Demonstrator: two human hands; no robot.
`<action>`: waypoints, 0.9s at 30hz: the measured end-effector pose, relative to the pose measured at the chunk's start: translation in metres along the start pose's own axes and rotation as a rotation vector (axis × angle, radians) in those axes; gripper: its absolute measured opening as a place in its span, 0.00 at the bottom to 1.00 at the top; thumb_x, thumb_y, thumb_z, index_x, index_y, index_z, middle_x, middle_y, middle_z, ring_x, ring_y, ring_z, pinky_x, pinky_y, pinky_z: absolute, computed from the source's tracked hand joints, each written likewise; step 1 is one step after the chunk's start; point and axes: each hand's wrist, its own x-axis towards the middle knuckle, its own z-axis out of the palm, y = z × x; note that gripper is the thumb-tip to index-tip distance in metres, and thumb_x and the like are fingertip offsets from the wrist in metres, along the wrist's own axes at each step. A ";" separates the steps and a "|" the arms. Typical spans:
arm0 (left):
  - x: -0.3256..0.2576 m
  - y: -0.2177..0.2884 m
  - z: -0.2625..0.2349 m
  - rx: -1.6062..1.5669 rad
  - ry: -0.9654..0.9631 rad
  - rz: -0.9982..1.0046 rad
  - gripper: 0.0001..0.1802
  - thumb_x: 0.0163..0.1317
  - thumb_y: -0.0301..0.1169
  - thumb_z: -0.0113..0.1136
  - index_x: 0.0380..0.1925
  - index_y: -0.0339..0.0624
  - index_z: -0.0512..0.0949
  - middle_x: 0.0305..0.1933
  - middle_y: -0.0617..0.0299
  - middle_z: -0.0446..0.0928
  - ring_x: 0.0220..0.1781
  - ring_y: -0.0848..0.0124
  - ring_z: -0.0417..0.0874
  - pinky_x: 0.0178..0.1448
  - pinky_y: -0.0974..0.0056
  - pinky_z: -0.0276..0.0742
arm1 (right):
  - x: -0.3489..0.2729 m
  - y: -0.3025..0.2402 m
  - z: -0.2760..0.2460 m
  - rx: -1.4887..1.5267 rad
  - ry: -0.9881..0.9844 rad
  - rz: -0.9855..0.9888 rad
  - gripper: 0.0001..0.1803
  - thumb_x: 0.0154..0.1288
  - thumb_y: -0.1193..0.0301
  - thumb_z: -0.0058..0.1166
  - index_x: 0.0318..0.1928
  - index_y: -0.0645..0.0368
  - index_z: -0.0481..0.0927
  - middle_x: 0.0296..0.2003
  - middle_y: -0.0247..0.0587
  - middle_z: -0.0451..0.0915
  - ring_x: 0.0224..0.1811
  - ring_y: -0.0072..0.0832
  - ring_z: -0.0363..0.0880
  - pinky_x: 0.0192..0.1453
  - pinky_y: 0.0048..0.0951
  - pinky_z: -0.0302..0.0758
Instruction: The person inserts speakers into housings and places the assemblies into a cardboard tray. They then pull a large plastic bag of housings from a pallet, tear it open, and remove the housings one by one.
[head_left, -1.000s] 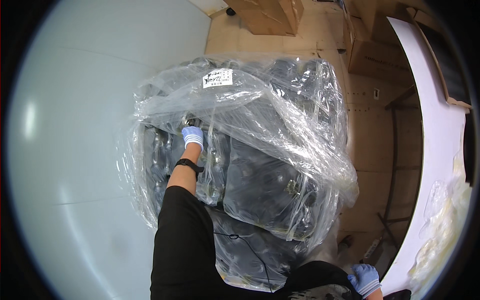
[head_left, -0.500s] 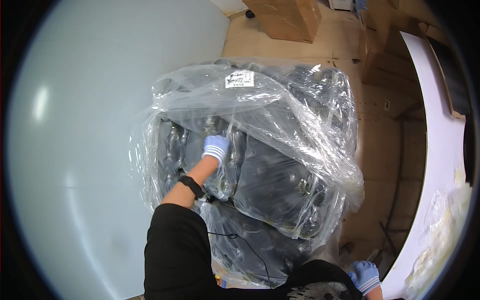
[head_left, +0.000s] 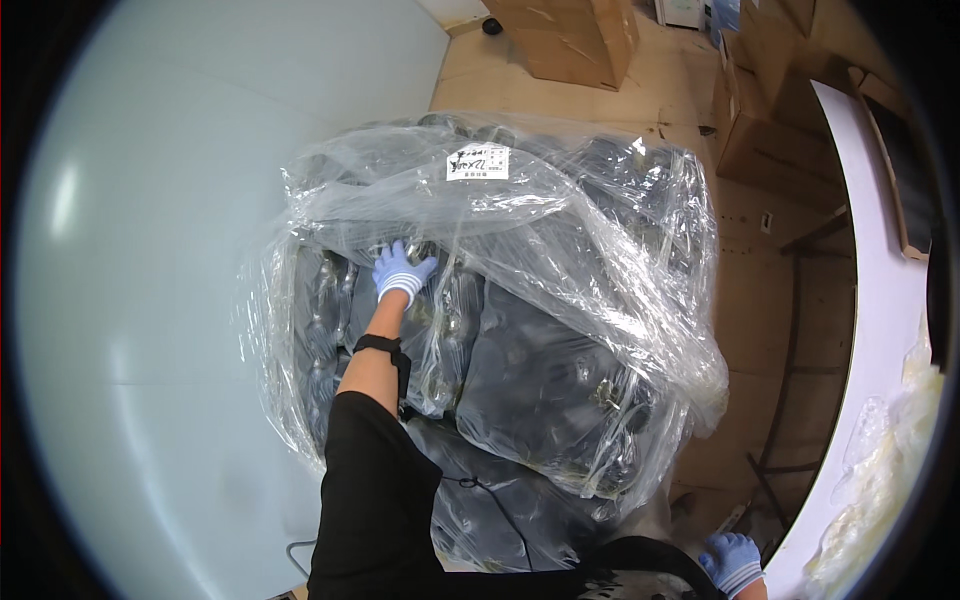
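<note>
A large stack of dark, plastic-wrapped bundles (head_left: 540, 375) stands before me under a loose, wrinkled clear plastic sheet (head_left: 520, 215). My left hand (head_left: 402, 274), in a light blue glove with a striped cuff, rests on the wrapped bundles left of the middle. Its fingers are spread and it grips nothing. At the lower right, close to my body, my right hand (head_left: 733, 562) wears a matching glove. Its fingers are loosely bent and nothing shows in them. On the far part of the sheet lies a white label (head_left: 478, 162).
A pale smooth wall (head_left: 190, 300) runs along the left. Cardboard boxes (head_left: 560, 40) stand at the back and right. A long white panel (head_left: 835, 400) leans on the right, beside a dark metal frame (head_left: 795, 370). A black cord (head_left: 505, 515) hangs near my body.
My left hand has moved slightly left and away from me, and its fingers have gone from bunched to spread. My right hand stays near the same place.
</note>
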 end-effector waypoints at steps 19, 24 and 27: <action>0.067 0.056 -0.014 0.255 -0.034 -0.142 0.46 0.51 0.61 0.50 0.61 0.39 0.57 0.65 0.48 0.56 0.65 0.54 0.59 0.64 0.53 0.54 | 0.016 -0.008 0.005 0.043 -0.070 0.069 0.19 0.54 0.63 0.51 0.47 0.53 0.73 0.41 0.50 0.76 0.44 0.47 0.73 0.49 0.44 0.69; 0.067 0.042 0.010 0.153 0.284 0.166 0.27 0.50 0.51 0.57 0.42 0.41 0.78 0.47 0.50 0.77 0.52 0.59 0.76 0.54 0.57 0.69 | 0.016 -0.009 0.011 0.028 -0.065 0.041 0.18 0.56 0.63 0.50 0.47 0.53 0.73 0.41 0.49 0.76 0.43 0.46 0.74 0.48 0.44 0.70; 0.060 0.042 0.028 0.177 0.273 0.404 0.26 0.50 0.47 0.56 0.44 0.39 0.77 0.52 0.48 0.73 0.58 0.58 0.71 0.62 0.56 0.63 | 0.020 -0.011 0.009 0.037 -0.068 0.042 0.16 0.57 0.63 0.50 0.45 0.53 0.74 0.39 0.49 0.77 0.41 0.46 0.75 0.46 0.44 0.71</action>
